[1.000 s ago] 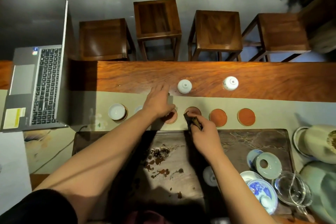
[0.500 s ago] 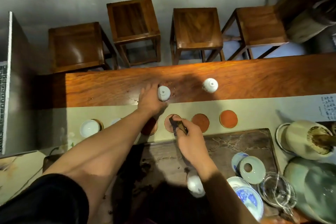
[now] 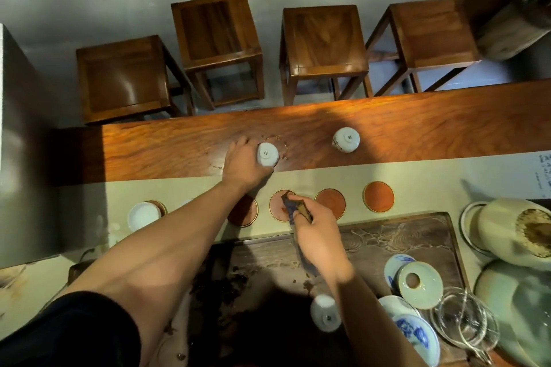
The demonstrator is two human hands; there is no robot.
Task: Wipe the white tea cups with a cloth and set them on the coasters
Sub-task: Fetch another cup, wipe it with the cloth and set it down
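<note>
The surface [image 3: 417,134] is a long plank of reddish wood with a pale runner [image 3: 417,179] laid along its near side; four wooden stools [image 3: 323,39] stand on a grey floor beyond it. A dark carved tea tray [image 3: 402,235] sits nearest the viewer, stained with dark residue at its left. Five round coasters lie in a row on the runner: the rightmost coaster [image 3: 378,197] and its neighbour [image 3: 330,203] are bare, and the far-left one carries an upright white cup [image 3: 144,215]. The left hand [image 3: 246,165] reaches onto the wood, its fingers curled round an inverted white tea cup [image 3: 267,154], with droplets scattered on the wood around it. A second inverted cup [image 3: 346,140] stands well apart to the right on the plank. The right hand [image 3: 316,232] pinches a dark cloth [image 3: 293,208] above the middle coaster [image 3: 280,205]. A third inverted cup [image 3: 325,312] rests on the tray just beside the right forearm. The left forearm covers part of one coaster [image 3: 243,211]. At right, celadon vessels [image 3: 507,232], a lid [image 3: 420,283], blue-and-white saucers [image 3: 416,334] and a glass pitcher [image 3: 465,322] crowd together, partly cut off by the frame. A dark block at the left edge cannot be identified.
</note>
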